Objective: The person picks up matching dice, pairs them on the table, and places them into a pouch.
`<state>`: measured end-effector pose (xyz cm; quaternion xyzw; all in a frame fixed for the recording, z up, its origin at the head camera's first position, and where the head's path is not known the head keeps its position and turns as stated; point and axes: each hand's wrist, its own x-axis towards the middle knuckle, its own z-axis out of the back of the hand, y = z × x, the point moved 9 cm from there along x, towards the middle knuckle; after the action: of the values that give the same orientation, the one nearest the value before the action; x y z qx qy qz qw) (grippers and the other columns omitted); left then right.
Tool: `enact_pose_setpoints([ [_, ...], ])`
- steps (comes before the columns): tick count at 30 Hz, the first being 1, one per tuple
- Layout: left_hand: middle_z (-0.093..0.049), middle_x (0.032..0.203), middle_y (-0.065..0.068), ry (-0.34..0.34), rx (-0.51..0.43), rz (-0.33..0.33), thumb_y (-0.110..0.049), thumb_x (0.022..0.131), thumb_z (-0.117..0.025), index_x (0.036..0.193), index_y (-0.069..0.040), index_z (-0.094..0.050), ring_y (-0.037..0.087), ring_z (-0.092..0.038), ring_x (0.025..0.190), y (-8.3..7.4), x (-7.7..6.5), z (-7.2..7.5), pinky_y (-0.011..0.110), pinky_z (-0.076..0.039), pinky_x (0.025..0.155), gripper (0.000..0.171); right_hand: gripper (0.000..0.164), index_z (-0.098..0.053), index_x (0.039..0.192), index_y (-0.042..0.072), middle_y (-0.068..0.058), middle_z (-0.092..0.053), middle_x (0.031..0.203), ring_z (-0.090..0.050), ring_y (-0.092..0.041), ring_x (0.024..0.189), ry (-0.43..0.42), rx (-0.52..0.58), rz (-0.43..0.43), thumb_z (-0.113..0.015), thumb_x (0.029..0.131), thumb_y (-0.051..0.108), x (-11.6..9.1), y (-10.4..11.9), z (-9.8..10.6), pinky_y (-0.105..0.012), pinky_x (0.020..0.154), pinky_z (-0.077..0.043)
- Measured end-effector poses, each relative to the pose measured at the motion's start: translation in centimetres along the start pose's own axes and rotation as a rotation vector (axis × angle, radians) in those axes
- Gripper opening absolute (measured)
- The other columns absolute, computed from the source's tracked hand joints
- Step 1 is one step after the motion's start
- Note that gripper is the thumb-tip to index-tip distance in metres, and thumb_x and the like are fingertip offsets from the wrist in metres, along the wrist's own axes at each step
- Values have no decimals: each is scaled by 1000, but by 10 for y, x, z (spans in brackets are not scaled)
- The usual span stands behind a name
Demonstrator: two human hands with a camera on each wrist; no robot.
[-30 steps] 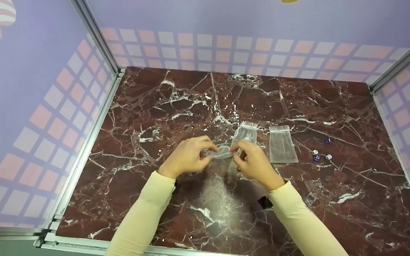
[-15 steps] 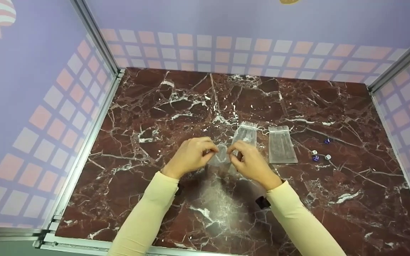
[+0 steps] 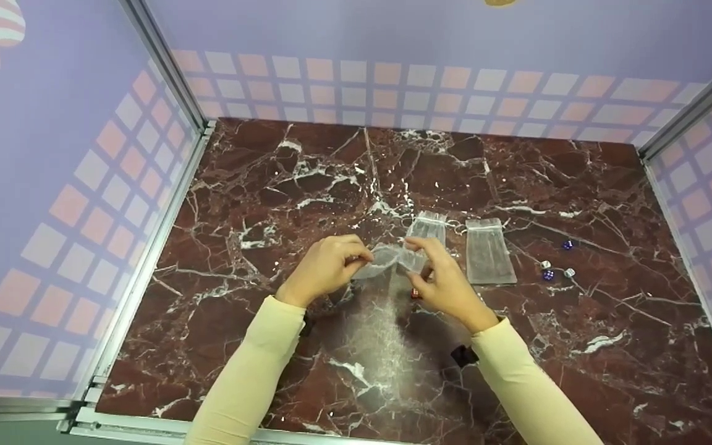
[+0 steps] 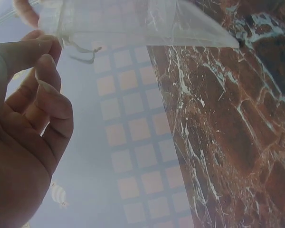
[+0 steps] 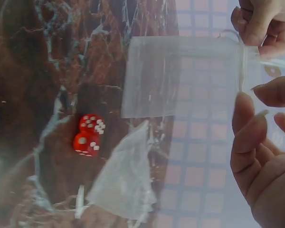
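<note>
A sheer white drawstring pouch (image 3: 384, 258) hangs above the table between both hands, its mouth at the top. My left hand (image 3: 325, 266) pinches one side of its rim. At the other side is my right hand (image 3: 445, 281), its thumb and index finger spread apart around the pouch's edge. A thin cord end (image 4: 85, 53) dangles near the rim in the left wrist view. The pouch (image 5: 180, 76) looks flat in the right wrist view. Red dice (image 5: 89, 135) lie on the table below, mostly hidden by the right hand in the head view.
Two more sheer pouches lie flat: one (image 3: 428, 227) just behind the right hand, another (image 3: 491, 254) to its right. Farther right are blue dice (image 3: 548, 274) and white dice (image 3: 570, 272). Patterned panels (image 3: 356, 86) edge the marbled table (image 3: 306, 154) at the back and sides.
The pouch's mouth, rounder half a second ago, now spreads wider between the hands. My right thumb and index finger have moved apart, and a red die shows beside the right thumb.
</note>
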<state>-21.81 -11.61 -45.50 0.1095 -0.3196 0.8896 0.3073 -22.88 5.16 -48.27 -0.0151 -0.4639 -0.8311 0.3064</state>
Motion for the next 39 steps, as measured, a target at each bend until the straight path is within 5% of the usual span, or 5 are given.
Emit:
enact_pose_setpoints([
  [6, -72, 93, -2, 29, -57, 23, -1, 86, -73, 93, -9, -78, 12, -66, 78, 8, -1, 1, 27, -55, 75, 11, 59, -57, 130, 3, -14, -57, 114, -52, -18, 65, -12, -24, -110, -70, 76, -16, -12, -29, 5, -28, 60, -49],
  [12, -72, 93, -3, 68, -114, 42, -2, 87, -73, 94, -10, -78, 9, -64, 78, 11, 1, 1, 23, -54, 74, 12, 29, -68, 109, -3, -7, -64, 86, -57, -17, 73, 124, -112, -231, -74, 81, -5, -28, -62, -7, -34, 67, -51],
  [17, -72, 93, -3, 86, -162, 50, 1, 85, -73, 94, -11, -77, 9, -65, 81, 10, 2, 0, 21, -54, 76, 16, 24, -71, 103, -1, -3, -63, 83, -58, -16, 72, 187, -179, -327, -79, 82, 6, -40, -86, -17, -36, 68, -51],
  [30, -72, 92, -4, 84, -168, 52, -1, 86, -73, 93, -12, -78, 8, -65, 81, 12, 5, -3, 21, -53, 77, 13, 10, -75, 91, 7, 0, -63, 84, -58, -18, 77, 150, -266, -297, -79, 83, 11, -43, -97, -22, -41, 72, -51],
  [39, -71, 92, -5, 84, -160, 73, -4, 87, -73, 93, -11, -78, 8, -65, 81, 14, 6, -4, 24, -54, 78, 10, 7, -75, 88, 6, -2, -68, 84, -58, -14, 71, 34, -187, -246, -79, 83, 10, -37, -86, -8, -34, 66, -51],
])
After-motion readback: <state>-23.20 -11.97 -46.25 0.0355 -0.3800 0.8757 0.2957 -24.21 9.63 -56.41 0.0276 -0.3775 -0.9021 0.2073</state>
